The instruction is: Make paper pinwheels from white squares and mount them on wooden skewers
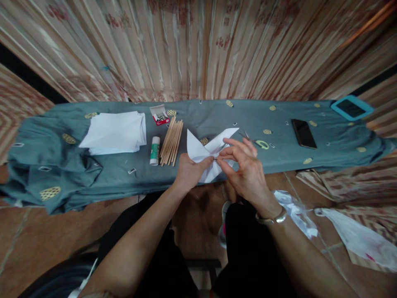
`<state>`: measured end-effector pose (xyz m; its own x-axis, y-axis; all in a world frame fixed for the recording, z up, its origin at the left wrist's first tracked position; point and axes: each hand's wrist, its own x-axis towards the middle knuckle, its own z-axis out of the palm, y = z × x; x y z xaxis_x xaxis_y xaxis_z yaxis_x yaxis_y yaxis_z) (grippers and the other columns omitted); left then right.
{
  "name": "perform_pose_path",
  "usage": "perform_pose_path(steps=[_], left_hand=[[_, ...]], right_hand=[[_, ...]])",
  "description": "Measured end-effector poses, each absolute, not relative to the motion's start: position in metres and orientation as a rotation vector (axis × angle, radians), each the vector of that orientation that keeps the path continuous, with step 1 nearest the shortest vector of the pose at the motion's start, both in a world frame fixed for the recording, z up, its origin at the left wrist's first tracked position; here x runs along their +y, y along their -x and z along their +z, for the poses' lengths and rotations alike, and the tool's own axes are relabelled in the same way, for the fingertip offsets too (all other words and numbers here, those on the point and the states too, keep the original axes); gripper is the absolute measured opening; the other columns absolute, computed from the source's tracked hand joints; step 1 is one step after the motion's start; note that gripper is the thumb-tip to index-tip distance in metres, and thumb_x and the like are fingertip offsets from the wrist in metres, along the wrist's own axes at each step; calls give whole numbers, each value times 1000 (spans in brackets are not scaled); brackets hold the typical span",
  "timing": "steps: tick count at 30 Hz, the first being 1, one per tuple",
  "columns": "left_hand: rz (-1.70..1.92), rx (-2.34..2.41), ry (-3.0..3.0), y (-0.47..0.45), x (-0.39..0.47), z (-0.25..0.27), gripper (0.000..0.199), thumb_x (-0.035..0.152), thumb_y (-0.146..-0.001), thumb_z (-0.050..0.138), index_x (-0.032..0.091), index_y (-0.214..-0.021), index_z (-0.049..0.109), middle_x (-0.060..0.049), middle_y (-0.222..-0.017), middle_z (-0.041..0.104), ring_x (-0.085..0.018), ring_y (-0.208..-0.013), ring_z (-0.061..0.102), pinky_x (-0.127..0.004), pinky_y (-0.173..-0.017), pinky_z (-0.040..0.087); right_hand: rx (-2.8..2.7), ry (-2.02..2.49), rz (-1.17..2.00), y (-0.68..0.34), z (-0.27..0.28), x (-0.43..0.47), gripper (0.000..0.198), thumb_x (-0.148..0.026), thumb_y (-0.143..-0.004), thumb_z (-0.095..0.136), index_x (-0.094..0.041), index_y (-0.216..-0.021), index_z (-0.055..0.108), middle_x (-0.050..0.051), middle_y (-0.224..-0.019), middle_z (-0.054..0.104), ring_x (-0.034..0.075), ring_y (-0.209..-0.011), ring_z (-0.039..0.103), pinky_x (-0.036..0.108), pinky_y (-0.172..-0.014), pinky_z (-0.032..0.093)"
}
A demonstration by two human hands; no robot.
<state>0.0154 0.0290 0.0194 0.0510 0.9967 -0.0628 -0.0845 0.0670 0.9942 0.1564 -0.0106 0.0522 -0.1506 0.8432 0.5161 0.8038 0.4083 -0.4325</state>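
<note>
A white paper pinwheel [204,151] with folded, pointed blades is held up at the front edge of the cloth-covered table. My left hand [192,169] grips it from the left, thumb pressed near its centre and the other fingers hidden behind the paper. With thumb and forefinger, my right hand [241,165] pinches a small metal pin [216,158] at the pinwheel's centre; the pin is mostly covered by the fingertips, so its exact shape is unclear. The remaining right fingers are loosely bent above the paper.
Left of the pinwheel lie wooden sticks [172,140], a glue stick [154,151], an open red box [160,115] of small metal pieces and a paper stack [114,132]. Rightward are scissors [260,143], a phone [304,133] and a blue-framed tablet [352,107]. Plastic bags [356,231] lie on the floor.
</note>
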Motion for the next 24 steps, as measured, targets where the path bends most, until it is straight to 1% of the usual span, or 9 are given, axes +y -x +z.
perform_pose_path(steps=[5, 10, 18, 24], left_hand=[[1176, 1132, -1125, -15, 29, 19, 19, 18, -59, 73, 13, -77, 70, -4, -78, 74, -18, -69, 67, -27, -66, 54], [1167, 1150, -1111, -16, 29, 21, 17, 17, -58, 73, 13, -74, 69, -3, -75, 74, -18, -67, 67, -27, -63, 53], [1173, 1140, -1136, -16, 28, 21, 16, 16, -58, 73, 12, -73, 70, -4, -74, 73, -19, -69, 67, -27, -66, 53], [1182, 1109, -1157, -16, 28, 17, 19, 18, -59, 73, 12, -77, 70, -4, -78, 74, -19, -71, 67, -27, -66, 53]], right_hand=[[-1972, 1399, 57, -157, 52, -10, 8, -17, -85, 57, -23, -89, 58, 0, -82, 72, 23, -116, 58, 51, -110, 28], [-1984, 1396, 76, -158, 51, -10, 10, -16, -84, 58, -24, -90, 57, 0, -81, 72, 23, -116, 58, 52, -110, 28], [-1974, 1401, 85, -158, 52, -10, 10, -16, -83, 58, -23, -89, 57, 0, -81, 72, 23, -115, 59, 51, -110, 29], [-1957, 1416, 108, -157, 53, -10, 9, -15, -83, 57, -23, -88, 57, 0, -80, 72, 22, -114, 59, 50, -110, 28]])
